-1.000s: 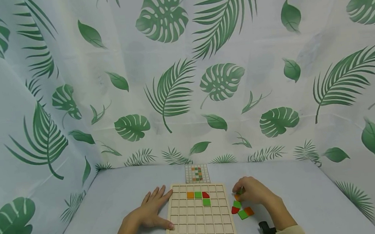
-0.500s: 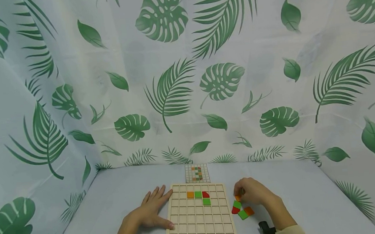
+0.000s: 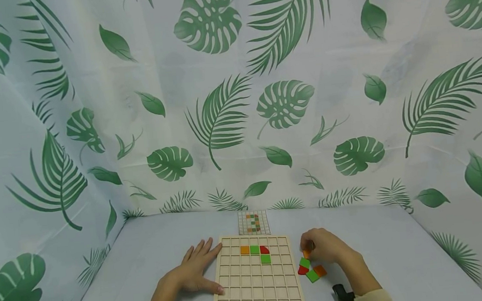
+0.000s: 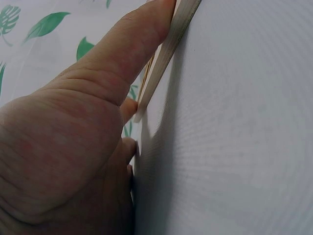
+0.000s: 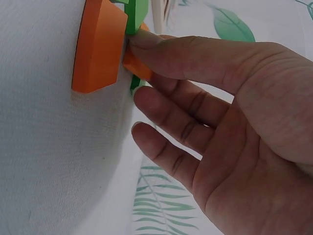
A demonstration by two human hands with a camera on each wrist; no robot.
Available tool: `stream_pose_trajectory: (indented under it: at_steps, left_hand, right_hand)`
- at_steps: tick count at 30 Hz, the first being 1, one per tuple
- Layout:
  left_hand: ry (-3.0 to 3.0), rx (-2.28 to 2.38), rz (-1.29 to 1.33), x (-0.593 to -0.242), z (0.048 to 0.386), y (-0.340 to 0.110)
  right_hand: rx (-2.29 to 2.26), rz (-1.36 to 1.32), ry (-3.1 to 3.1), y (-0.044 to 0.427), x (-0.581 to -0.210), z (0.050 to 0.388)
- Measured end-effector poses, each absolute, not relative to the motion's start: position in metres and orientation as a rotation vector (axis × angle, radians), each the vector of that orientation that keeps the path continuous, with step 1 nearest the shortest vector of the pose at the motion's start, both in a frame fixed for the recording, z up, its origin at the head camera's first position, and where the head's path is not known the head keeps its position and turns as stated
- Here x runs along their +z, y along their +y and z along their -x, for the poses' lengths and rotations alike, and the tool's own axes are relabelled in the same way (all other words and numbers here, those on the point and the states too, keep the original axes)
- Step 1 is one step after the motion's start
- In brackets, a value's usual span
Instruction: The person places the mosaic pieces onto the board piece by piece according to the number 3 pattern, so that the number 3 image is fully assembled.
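My left hand (image 3: 195, 269) lies with fingers spread at the left edge of a wooden grid board (image 3: 244, 284); its thumb touches the rim, also in the left wrist view. On the board sit an orange tile (image 3: 244, 250), a green tile (image 3: 255, 249), a red rounded tile (image 3: 264, 250) and, under the red one, another green tile (image 3: 266, 259). Right of the board, my right hand (image 3: 324, 246) pinches an orange tile (image 5: 137, 66) between thumb and index finger, the other fingers loosely bent. A green tile (image 5: 136, 84) shows partly behind it.
Beside the right hand lie a loose green tile (image 3: 304, 262), a red tile (image 3: 302, 270), a second green tile (image 3: 312, 275) and an orange tile (image 3: 319, 271). A small pattern card (image 3: 253, 223) stands behind the board. Leaf-printed curtains surround the white table (image 3: 166, 233).
My right hand has shifted slightly right and toward me, and its fingers now hide the green tile seen at them earlier. The orange tile there has moved slightly. My left hand has stayed put.
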State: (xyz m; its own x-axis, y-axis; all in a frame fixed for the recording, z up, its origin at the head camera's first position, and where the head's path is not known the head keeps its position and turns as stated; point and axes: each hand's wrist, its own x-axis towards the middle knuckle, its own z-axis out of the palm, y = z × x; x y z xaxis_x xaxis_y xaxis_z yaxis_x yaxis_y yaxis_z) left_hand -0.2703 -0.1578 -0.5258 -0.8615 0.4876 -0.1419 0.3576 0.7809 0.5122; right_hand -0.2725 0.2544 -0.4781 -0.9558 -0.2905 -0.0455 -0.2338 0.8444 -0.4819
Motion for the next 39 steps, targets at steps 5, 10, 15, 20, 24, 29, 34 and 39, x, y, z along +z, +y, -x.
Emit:
stream_pose_trajectory:
  at_steps: [5,10,15,20,24,29,34,39]
  left_hand:
    - [2.707,0.705,-0.654,-0.5253,0.2699,-0.1575]
    - [2.716,0.700,-0.648,-0.5243,0.2689,-0.1566]
    - [2.695,0.755,-0.671,-0.5213,0.2671,-0.1574]
    - [2.688,0.772,-0.683,-0.5202,0.2662,-0.1583]
    - [2.690,0.769,-0.683,-0.5204,0.2661,-0.1582]
    - [2.690,0.773,-0.678,-0.5200,0.2662,-0.1578]
    - [2.693,0.765,-0.694,-0.5209,0.2667,-0.1588]
    - [2.691,0.766,-0.697,-0.5218,0.2672,-0.1593]
  right_hand:
    - [-0.762,0.416,2.894,0.2541,-0.4771,0.2723]
    - [-0.812,0.481,2.874,0.2565,-0.4762,0.2727]
    - [-0.824,0.557,2.874,0.2598,-0.4764,0.2731]
    - [-0.801,0.597,2.885,0.2608,-0.4772,0.2727]
    - [-0.791,0.600,2.888,0.2608,-0.4765,0.2718]
    - [-0.800,0.597,2.885,0.2602,-0.4739,0.2709]
    - [-0.811,0.592,2.889,0.2597,-0.4711,0.2705]
    - [-0.873,0.545,2.906,0.2586,-0.4696,0.2728]
